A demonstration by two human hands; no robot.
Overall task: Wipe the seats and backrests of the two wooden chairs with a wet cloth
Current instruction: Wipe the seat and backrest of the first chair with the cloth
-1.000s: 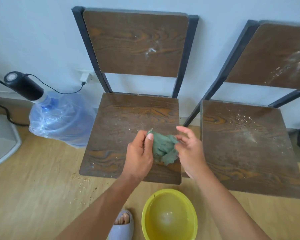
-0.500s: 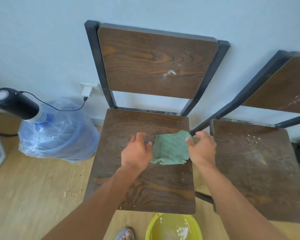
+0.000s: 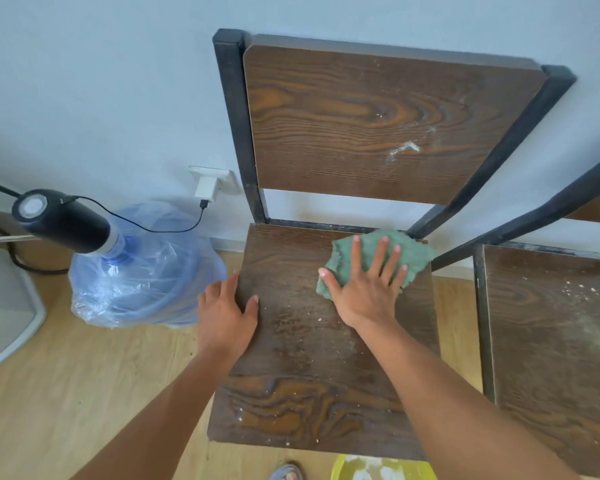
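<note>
The left wooden chair fills the middle of the view, its seat (image 3: 312, 368) dusty with pale crumbs and its backrest (image 3: 378, 119) marked by a white smear. A green cloth (image 3: 414, 252) lies spread at the seat's far right corner. My right hand (image 3: 368, 282) presses flat on the cloth with fingers spread. My left hand (image 3: 227, 313) grips the seat's left edge, thumb on top. The second chair's seat (image 3: 555, 327) at the right carries white dust; only a sliver of its backrest shows.
A plastic-wrapped water jug (image 3: 142, 271) with a black pump (image 3: 59, 220) stands on the floor left of the chair, its cable running to a wall charger (image 3: 207, 187). A yellow basin (image 3: 381, 471) and a sandalled foot (image 3: 288, 474) show at the bottom edge.
Both hands had held the cloth, unfolding it over the seat. Now the left hand has let go and moved to the seat's left edge; the right pushed the cloth to the far right corner.
</note>
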